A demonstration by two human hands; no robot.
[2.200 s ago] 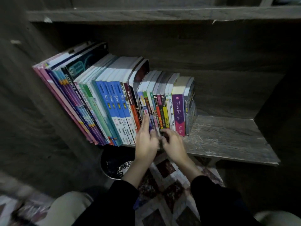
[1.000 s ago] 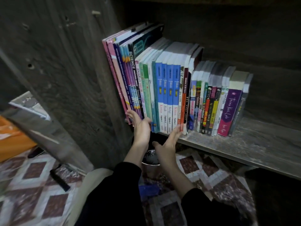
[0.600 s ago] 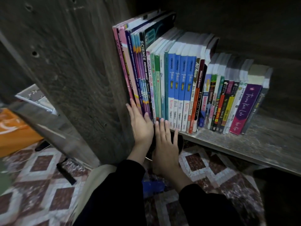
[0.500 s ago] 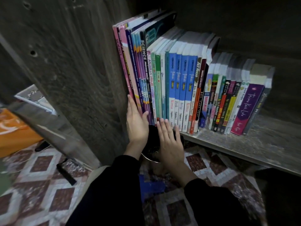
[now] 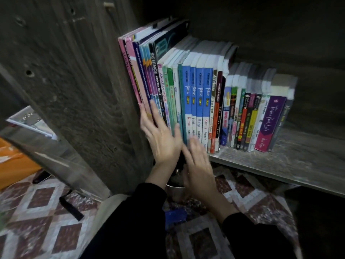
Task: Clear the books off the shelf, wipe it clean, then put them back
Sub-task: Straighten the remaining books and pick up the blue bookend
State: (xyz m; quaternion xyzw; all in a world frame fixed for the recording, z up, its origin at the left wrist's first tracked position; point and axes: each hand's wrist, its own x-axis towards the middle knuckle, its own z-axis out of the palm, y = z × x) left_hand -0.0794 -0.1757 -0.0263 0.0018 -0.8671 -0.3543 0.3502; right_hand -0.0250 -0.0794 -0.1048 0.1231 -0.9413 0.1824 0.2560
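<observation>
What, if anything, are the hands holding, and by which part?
Nothing is gripped. The left hand presses flat on the lower spines of the tall books; the right hand is open by the blue books.

Dim light from the front picks out the colourful upright row of paperback book spines [image 5: 196, 94], while the rear edge of the grey wooden shelf [image 5: 280, 161] sinks into deep shadow. The right grip [image 5: 199, 171] is smeared by motion blur; wide-angle distortion bends the dark wooden side panel [image 5: 84, 90].
</observation>
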